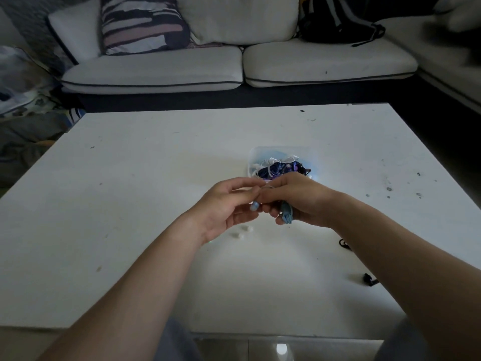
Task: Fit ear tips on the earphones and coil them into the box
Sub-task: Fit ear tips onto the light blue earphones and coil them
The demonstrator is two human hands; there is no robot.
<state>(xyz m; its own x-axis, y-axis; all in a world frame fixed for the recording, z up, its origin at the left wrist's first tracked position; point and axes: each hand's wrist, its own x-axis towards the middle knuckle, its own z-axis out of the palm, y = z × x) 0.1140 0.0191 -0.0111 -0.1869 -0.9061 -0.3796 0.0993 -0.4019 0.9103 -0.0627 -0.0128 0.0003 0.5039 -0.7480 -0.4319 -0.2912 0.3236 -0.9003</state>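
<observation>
A pale sofa [260, 66] with a striped cushion [141, 24] and a black backpack [338, 20] stands behind a scuffed white table [156, 157]. Both hands meet over the middle of the table, just in front of a clear plastic box [253, 158] holding a tangle of white, blue and purple earphones [279, 166]. The left hand [225, 208] pinches a small pale blue piece [254, 206] at the tip of its thumb; whether it is an ear tip or an earbud cannot be told. The right hand [299, 199] is curled around a blue earphone bundle [286, 217], which sticks out below its fingers, and its fingertips touch those of the left hand. Two white ear tips [242, 232] lie on the table just beneath the left hand.
</observation>
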